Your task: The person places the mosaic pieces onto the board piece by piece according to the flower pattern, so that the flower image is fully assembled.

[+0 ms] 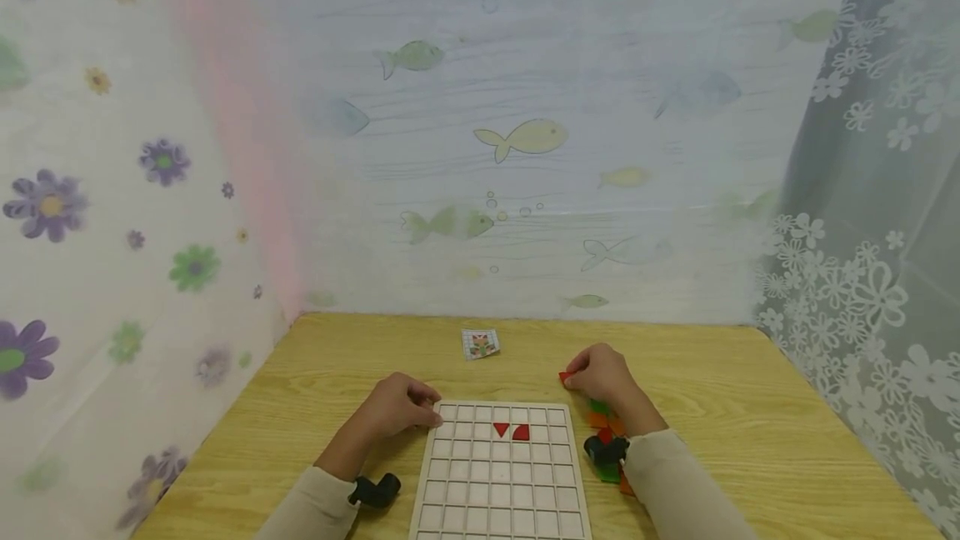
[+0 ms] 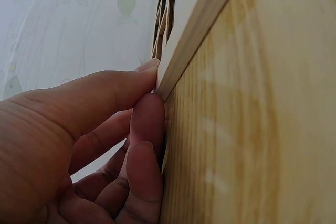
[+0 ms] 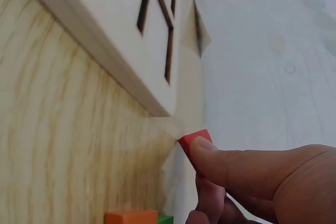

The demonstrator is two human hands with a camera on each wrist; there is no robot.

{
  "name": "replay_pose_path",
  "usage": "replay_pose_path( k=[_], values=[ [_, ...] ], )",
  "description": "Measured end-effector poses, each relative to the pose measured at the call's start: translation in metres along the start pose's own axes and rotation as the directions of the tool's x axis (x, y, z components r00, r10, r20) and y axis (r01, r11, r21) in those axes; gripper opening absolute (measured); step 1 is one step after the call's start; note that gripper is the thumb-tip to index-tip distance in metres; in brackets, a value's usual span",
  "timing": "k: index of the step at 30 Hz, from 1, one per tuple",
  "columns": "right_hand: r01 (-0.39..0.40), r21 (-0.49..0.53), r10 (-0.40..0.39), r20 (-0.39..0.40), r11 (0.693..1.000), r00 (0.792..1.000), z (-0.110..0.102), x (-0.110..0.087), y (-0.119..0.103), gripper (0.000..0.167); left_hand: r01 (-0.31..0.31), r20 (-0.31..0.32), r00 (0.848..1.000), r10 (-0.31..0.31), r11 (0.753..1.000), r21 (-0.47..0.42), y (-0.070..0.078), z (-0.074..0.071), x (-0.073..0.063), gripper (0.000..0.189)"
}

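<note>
At the far left corner of a pale wooden grid board (image 1: pixel 491 473), my left hand (image 1: pixel 393 408) holds the board's edge between thumb and bent fingers. In the left wrist view the thumb (image 2: pixel 121 85) lies against that corner. My right hand (image 1: pixel 603 375) pinches a small red block (image 3: pixel 195 139) between thumb and fingers, beyond the board's far right corner and off the board. Its full shape is partly covered by the thumb. Two red pieces sit in the grid near its far side: a triangle (image 1: pixel 501 429) and a quarter-round piece (image 1: pixel 521 432).
Beside the board's right edge, partly under my right wrist, lie several loose pieces, among them an orange block (image 3: pixel 131 217) and a green block (image 1: pixel 608 473). A small pattern card (image 1: pixel 480 344) lies beyond the board on the wood-grain table (image 1: pixel 360 348). Patterned curtains surround the table.
</note>
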State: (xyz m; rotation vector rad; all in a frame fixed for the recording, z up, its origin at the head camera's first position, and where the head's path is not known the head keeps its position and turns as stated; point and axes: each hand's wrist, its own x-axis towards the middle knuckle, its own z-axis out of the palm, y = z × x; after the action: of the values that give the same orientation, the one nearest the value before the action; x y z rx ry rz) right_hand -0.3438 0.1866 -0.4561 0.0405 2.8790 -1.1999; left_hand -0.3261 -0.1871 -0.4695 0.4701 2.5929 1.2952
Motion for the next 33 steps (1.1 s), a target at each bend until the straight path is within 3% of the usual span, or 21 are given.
replay_pose_path(
  k=[14,33],
  values=[
    [-0.007,0.134,0.007,0.001,0.991,1.000,0.006,-0.007,-0.003,0.010,-0.002,-0.008,1.000,0.002,1.000,-0.009,-0.001,0.000,0.000,0.033],
    [0.036,0.093,-0.038,0.024,0.995,0.999,0.015,-0.013,-0.018,0.008,0.025,-0.002,1.000,-0.025,1.000,-0.005,0.002,-0.002,-0.003,0.035]
  ],
)
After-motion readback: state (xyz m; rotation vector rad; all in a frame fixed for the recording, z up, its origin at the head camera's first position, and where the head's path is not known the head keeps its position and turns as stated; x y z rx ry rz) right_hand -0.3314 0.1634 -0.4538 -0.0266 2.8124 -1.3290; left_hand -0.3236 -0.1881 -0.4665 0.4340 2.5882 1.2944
